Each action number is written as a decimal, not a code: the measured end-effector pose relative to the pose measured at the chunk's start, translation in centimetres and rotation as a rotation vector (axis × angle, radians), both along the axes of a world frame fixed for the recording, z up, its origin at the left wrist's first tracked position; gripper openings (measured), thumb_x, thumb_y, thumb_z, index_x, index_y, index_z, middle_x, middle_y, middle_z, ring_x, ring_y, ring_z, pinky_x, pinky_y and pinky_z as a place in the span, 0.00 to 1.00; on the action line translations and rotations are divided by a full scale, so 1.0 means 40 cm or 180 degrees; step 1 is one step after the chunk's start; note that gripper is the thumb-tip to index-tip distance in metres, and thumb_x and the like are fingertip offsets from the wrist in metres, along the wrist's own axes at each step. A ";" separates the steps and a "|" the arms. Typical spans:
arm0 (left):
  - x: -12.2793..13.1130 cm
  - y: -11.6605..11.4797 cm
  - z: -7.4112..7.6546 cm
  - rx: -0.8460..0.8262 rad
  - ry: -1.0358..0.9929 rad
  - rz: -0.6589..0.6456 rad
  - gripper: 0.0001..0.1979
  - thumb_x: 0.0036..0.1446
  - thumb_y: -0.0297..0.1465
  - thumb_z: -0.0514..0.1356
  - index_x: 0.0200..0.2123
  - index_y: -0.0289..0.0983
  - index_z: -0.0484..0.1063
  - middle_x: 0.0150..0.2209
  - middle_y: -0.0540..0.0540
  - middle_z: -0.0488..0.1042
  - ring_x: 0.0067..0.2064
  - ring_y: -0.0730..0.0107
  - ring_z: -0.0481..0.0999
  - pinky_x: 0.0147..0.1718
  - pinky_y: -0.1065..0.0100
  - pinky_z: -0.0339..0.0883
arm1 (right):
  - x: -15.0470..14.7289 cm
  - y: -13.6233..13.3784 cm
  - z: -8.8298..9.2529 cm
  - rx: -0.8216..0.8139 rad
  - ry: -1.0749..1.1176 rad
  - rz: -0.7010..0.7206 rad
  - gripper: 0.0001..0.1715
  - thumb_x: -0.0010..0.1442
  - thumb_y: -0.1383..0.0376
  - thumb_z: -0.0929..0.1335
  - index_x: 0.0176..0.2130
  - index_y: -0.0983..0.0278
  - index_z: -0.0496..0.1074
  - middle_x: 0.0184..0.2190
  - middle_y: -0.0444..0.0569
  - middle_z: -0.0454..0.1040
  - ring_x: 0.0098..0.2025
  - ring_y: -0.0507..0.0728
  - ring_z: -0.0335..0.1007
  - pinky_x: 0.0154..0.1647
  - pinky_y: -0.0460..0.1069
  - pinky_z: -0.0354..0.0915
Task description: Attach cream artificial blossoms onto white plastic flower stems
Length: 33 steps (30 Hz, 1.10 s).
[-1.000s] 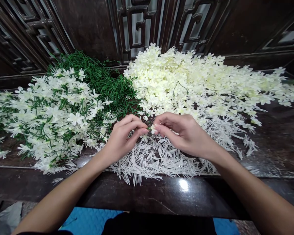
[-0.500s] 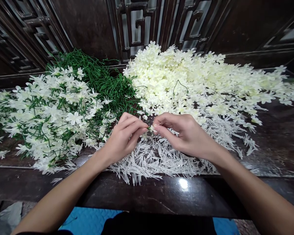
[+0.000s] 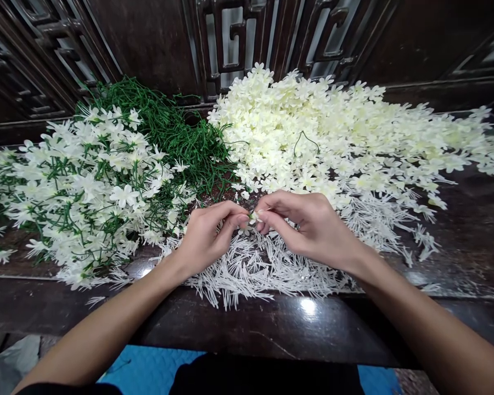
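Fingertip to fingertip, my two hands meet over the middle of the bench. My right hand (image 3: 313, 226) pinches a small white artificial flower (image 3: 255, 216) between thumb and fingers. At the flower's green base, my left hand (image 3: 209, 235) is closed in a pinch; the stem inside its fingers is mostly hidden. Beneath both hands spreads a layer of thin white stamen pieces (image 3: 230, 282). Left of my left hand lies a heap of flowers with green stems (image 3: 78, 192). Beyond my right hand rises a pile of loose cream petals (image 3: 304, 120).
A tangle of bare green stems (image 3: 181, 137) lies at the back, between the two flower heaps. One loose stem (image 3: 307, 141) rests on the cream petals. Dark carved wooden panels (image 3: 148, 44) stand behind the bench (image 3: 271, 334). A blue mat (image 3: 144, 370) shows below.
The other fingers of my left hand have drawn back from above the flower, while its thumb and finger stay pinched. My right hand keeps its hold; the view has shifted slightly.
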State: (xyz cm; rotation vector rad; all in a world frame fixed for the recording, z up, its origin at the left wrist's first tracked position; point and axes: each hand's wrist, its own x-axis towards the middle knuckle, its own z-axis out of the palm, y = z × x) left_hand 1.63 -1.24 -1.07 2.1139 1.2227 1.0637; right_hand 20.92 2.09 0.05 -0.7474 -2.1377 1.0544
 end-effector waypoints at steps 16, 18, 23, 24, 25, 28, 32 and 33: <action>-0.009 0.008 -0.005 -0.0377 -0.0345 -0.0175 0.07 0.62 0.26 0.56 0.31 0.33 0.72 0.24 0.50 0.74 0.26 0.78 0.73 0.25 0.76 0.65 | -0.011 -0.010 -0.008 0.0522 0.0068 0.0047 0.07 0.62 0.74 0.64 0.35 0.64 0.69 0.26 0.45 0.74 0.25 0.50 0.72 0.20 0.44 0.68; -0.011 0.010 -0.002 -0.0337 -0.0360 -0.0232 0.07 0.62 0.27 0.56 0.31 0.34 0.72 0.24 0.51 0.74 0.25 0.78 0.73 0.25 0.77 0.65 | -0.012 -0.011 -0.008 0.0199 0.0226 0.0081 0.07 0.62 0.74 0.64 0.35 0.64 0.69 0.27 0.45 0.74 0.27 0.50 0.73 0.22 0.45 0.70; -0.013 0.011 0.005 -0.0268 -0.0381 -0.0440 0.07 0.62 0.26 0.56 0.31 0.34 0.72 0.24 0.51 0.75 0.26 0.79 0.73 0.25 0.78 0.66 | -0.010 -0.007 -0.006 -0.0442 0.0525 0.0222 0.05 0.62 0.72 0.65 0.35 0.63 0.69 0.28 0.46 0.74 0.27 0.50 0.73 0.26 0.47 0.72; -0.013 0.011 0.005 -0.0261 -0.0385 -0.0445 0.07 0.62 0.26 0.56 0.31 0.34 0.72 0.24 0.51 0.75 0.25 0.79 0.73 0.25 0.78 0.66 | -0.010 -0.006 -0.006 -0.0464 0.0530 0.0217 0.05 0.62 0.72 0.65 0.35 0.63 0.69 0.28 0.46 0.73 0.27 0.50 0.72 0.26 0.47 0.72; -0.013 0.011 0.005 -0.0255 -0.0383 -0.0433 0.07 0.62 0.26 0.56 0.31 0.34 0.72 0.24 0.51 0.75 0.25 0.79 0.73 0.25 0.78 0.66 | -0.010 -0.007 -0.007 -0.0459 0.0533 0.0194 0.05 0.62 0.72 0.65 0.35 0.63 0.69 0.27 0.45 0.73 0.27 0.50 0.72 0.26 0.47 0.72; -0.012 0.009 0.003 -0.0226 -0.0349 -0.0353 0.07 0.62 0.27 0.56 0.31 0.35 0.72 0.24 0.50 0.75 0.25 0.78 0.73 0.25 0.77 0.66 | -0.011 -0.010 -0.012 -0.0384 0.0520 0.0106 0.05 0.62 0.72 0.65 0.35 0.63 0.69 0.27 0.45 0.72 0.27 0.50 0.72 0.26 0.47 0.71; -0.011 0.007 -0.002 -0.0219 -0.0325 -0.0283 0.07 0.62 0.27 0.56 0.31 0.34 0.72 0.24 0.51 0.75 0.25 0.78 0.72 0.26 0.77 0.66 | -0.015 -0.015 -0.016 -0.0171 0.0463 -0.0020 0.04 0.62 0.71 0.65 0.36 0.63 0.69 0.27 0.46 0.73 0.27 0.51 0.73 0.25 0.47 0.72; -0.011 0.006 -0.003 -0.0228 -0.0330 -0.0282 0.07 0.62 0.27 0.56 0.31 0.34 0.72 0.24 0.51 0.75 0.25 0.78 0.72 0.26 0.77 0.65 | -0.016 -0.016 -0.016 -0.0114 0.0439 -0.0055 0.04 0.62 0.72 0.65 0.36 0.64 0.69 0.27 0.46 0.73 0.27 0.51 0.73 0.25 0.47 0.71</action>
